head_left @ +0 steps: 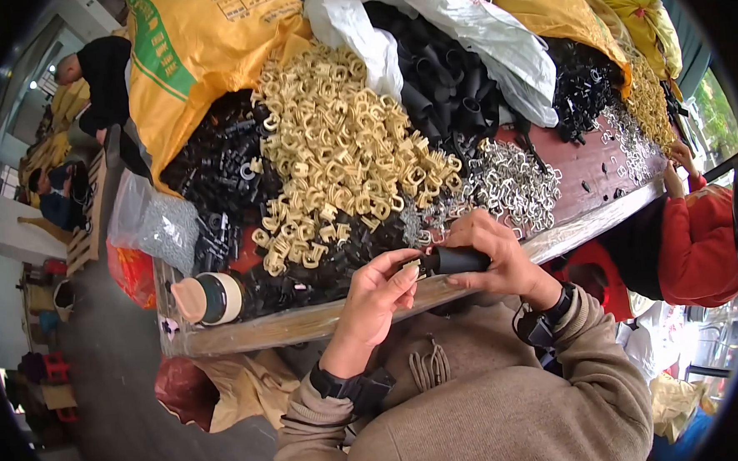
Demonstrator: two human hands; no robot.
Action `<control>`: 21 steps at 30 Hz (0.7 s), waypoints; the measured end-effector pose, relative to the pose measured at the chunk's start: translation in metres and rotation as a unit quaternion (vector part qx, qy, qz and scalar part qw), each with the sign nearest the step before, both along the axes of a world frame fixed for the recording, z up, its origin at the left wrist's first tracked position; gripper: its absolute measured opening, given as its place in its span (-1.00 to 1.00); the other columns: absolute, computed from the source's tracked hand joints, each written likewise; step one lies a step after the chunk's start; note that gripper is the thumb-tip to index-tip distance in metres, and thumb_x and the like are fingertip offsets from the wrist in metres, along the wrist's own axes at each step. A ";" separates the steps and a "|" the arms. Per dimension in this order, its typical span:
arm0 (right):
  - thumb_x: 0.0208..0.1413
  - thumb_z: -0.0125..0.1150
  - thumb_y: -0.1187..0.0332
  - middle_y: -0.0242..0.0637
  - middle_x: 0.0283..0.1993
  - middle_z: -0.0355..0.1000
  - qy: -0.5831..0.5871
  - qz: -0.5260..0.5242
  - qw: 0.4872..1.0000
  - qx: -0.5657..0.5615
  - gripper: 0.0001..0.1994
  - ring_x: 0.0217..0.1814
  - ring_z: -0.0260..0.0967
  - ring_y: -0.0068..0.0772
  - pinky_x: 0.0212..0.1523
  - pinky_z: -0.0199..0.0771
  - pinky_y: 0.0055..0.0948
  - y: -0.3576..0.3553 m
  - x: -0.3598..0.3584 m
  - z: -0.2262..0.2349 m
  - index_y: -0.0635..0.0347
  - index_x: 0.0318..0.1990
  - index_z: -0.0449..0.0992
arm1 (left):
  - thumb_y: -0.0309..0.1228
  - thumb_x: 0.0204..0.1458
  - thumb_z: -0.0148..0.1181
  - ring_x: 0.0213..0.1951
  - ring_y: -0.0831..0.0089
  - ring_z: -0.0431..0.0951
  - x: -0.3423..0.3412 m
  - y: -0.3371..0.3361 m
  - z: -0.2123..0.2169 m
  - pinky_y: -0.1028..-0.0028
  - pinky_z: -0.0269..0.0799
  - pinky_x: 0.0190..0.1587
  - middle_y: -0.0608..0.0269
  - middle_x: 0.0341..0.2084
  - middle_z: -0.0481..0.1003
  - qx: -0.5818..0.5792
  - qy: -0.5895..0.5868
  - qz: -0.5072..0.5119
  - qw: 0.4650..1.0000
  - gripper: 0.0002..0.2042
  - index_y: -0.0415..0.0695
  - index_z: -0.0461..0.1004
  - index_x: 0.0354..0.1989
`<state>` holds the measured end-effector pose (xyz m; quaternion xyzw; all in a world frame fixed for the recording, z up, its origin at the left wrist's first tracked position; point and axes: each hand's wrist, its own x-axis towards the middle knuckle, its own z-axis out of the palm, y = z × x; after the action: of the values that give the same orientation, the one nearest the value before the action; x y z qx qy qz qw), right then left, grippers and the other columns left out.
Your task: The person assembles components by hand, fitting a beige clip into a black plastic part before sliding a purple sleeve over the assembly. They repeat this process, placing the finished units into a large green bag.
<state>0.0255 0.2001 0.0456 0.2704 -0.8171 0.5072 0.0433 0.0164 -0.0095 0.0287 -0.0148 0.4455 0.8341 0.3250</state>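
From left to right I see my left hand pinching a small beige clip against the black tube grasped in my right hand, above the table edge, beige clip heap beyond.

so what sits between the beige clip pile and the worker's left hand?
In the head view, black plastic parts lie between the beige clip pile and the left hand, on the table.
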 end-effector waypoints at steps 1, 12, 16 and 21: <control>-0.26 0.29 0.36 -0.26 -0.27 0.27 0.048 -0.003 0.998 0.051 -0.70 -0.29 0.22 -0.25 -0.25 0.24 -0.39 -0.001 0.002 0.000 0.18 -0.32 0.38 | -0.44 -0.06 0.08 -0.52 0.63 0.35 0.000 0.000 -0.002 0.70 0.26 -0.56 0.31 -0.50 0.39 -0.001 -0.003 -0.009 1.000 -0.72 -0.28 0.32 -0.16; -0.31 0.17 0.34 -0.30 -0.24 0.23 0.202 0.060 0.965 0.157 -0.60 -0.22 0.21 -0.31 -0.26 0.22 -0.40 -0.006 0.006 -0.002 0.06 -0.16 0.38 | -0.44 -0.09 0.12 -0.60 0.67 0.35 0.005 -0.004 -0.015 0.71 0.25 -0.58 0.38 -0.58 0.40 -0.027 -0.031 -0.025 0.999 -0.76 -0.24 0.38 -0.23; -0.33 0.25 0.40 -0.28 -0.22 0.25 0.251 0.049 0.949 0.184 -0.53 -0.23 0.19 -0.27 -0.24 0.26 -0.37 -0.001 0.006 -0.007 0.08 -0.11 0.36 | -0.45 -0.11 0.14 -0.60 0.66 0.36 0.005 -0.004 -0.015 0.70 0.28 -0.57 0.36 -0.57 0.41 -0.031 -0.035 -0.042 0.998 -0.76 -0.23 0.38 -0.24; -0.31 0.20 0.44 -0.28 -0.22 0.23 0.252 0.082 0.947 0.182 -0.52 -0.21 0.20 -0.28 -0.22 0.26 -0.39 -0.001 0.009 -0.005 0.09 -0.08 0.34 | -0.47 -0.13 0.16 -0.58 0.64 0.39 0.005 -0.003 -0.020 0.69 0.32 -0.54 0.33 -0.56 0.43 -0.027 -0.051 -0.046 0.997 -0.76 -0.23 0.39 -0.24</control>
<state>0.0342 0.1988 0.0404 0.4588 -0.8330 0.2669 0.1564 0.0216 -0.0130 0.0083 -0.0461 0.4506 0.8043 0.3846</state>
